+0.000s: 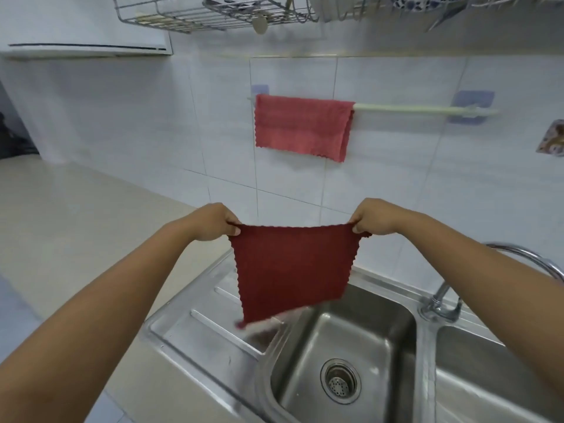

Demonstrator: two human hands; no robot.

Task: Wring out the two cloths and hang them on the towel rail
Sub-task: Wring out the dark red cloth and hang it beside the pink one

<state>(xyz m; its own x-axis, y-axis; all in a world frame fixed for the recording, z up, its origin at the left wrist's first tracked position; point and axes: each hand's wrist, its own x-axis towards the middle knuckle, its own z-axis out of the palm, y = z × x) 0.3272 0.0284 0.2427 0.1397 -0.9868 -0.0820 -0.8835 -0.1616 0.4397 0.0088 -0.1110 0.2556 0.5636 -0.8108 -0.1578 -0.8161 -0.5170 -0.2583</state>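
Dark cloth (293, 270) taut between hands

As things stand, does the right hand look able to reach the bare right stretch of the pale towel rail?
Probably yes: nothing stands between the right hand and the pale towel rail; the pink cloth covers only its left part.

Towel rail (421, 109): rt portion bare, lt end taken by pink cloth (300, 126). Wire rack (213, 12) overhangs above; tap (442, 300) rt.
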